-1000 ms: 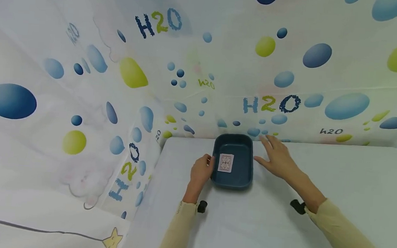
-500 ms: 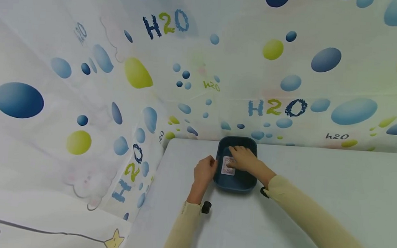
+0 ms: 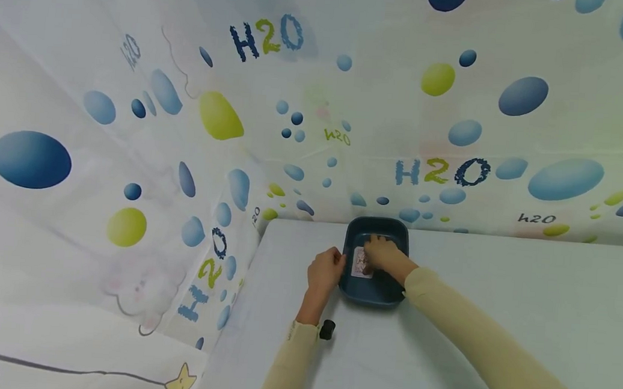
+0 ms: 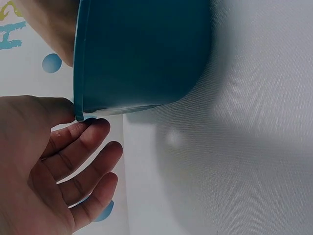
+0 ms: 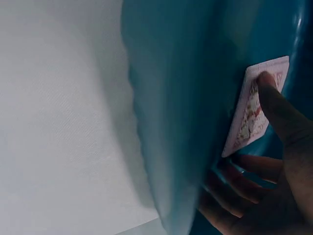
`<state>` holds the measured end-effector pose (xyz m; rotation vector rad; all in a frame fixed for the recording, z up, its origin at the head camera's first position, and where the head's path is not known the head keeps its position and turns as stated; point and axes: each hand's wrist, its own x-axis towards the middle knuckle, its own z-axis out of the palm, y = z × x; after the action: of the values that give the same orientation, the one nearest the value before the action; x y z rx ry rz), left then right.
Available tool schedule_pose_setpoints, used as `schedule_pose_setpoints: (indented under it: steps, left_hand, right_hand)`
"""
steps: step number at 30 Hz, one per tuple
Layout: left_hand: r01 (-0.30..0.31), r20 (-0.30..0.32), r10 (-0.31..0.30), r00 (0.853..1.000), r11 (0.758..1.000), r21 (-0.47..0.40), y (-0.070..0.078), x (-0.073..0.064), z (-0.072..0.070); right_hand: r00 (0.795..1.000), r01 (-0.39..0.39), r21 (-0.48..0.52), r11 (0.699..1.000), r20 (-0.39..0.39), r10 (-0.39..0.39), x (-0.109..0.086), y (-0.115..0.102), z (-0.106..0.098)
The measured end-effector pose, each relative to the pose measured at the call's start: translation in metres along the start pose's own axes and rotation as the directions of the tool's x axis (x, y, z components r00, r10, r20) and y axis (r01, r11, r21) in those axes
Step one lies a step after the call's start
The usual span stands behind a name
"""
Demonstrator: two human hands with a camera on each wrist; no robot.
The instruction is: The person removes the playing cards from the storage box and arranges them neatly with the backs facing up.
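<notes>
A dark teal plastic tray stands near the table's far edge, with a red-and-white patterned playing card in it. My left hand pinches the tray's left rim between thumb and forefinger; in the left wrist view the other fingers hang loosely bent beside the wall. Inside the tray, my right hand is at the card's right side. The right wrist view has the thumb on the face of the card and the other fingers bent at its edge. Fingers partly hide the card.
A white-covered table surrounds the tray. Behind it hangs a white backdrop with blue and green drops and lettering. A black band is on the left wrist.
My right hand has come from beside the tray over its right rim onto the card, and its fingers have curled. The left hand has stayed on the rim.
</notes>
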<state>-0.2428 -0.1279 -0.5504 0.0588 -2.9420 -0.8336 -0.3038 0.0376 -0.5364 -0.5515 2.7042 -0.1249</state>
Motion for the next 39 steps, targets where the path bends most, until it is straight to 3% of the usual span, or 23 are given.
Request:
schedule_pose_setpoints:
  steps: [12, 14, 17, 20, 24, 28, 31, 34, 39]
  left_hand:
    - [-0.035, -0.017, 0.035, 0.999, 0.999, -0.017, 0.008, -0.002, 0.006]
    - [-0.037, -0.021, 0.037, 0.999, 0.999, -0.015, 0.009, -0.003, 0.007]
    - [-0.035, -0.022, 0.034, 0.999, 0.999, -0.014, 0.01, -0.003, 0.01]
    - [-0.03, -0.017, 0.03, 0.999, 1.0, -0.009, 0.009, -0.004, 0.012]
    - [-0.016, -0.009, 0.016, 1.0, 1.0, 0.003, 0.006, -0.004, 0.013]
    - [-0.008, -0.008, 0.008, 1.0, 1.0, 0.014, 0.005, -0.004, 0.009]
    - [-0.013, -0.014, 0.013, 1.0, 1.0, 0.018, 0.004, -0.002, 0.006]
    - [-0.016, -0.016, 0.016, 1.0, 1.0, 0.018, 0.004, 0.0, 0.005]
    - [-0.005, -0.015, 0.006, 1.0, 1.0, 0.014, 0.002, 0.0, 0.005]
  right_hand:
    - [0.991, 0.005, -0.004, 1.0, -0.134, -0.005, -0.007, 0.015, 0.006]
    - [0.984, 0.014, 0.037, 0.999, -0.177, -0.007, -0.007, 0.016, 0.009]
    - [0.975, 0.053, 0.183, 0.982, -0.224, -0.011, -0.006, 0.02, 0.013]
    - [0.974, 0.095, 0.381, 0.92, -0.227, -0.006, -0.007, 0.023, 0.013]
    - [0.98, 0.138, 0.623, 0.769, -0.198, -0.016, -0.017, 0.029, 0.008]
    - [0.978, 0.189, 0.783, 0.593, -0.205, -0.04, -0.042, 0.051, -0.001]
    - [0.977, 0.186, 0.833, 0.522, -0.214, -0.007, -0.068, 0.085, -0.005]
    - [0.972, 0.161, 0.838, 0.522, -0.226, 0.063, -0.093, 0.126, 0.003]
    - [0.968, 0.123, 0.772, 0.623, -0.232, 0.097, -0.115, 0.173, 0.038]
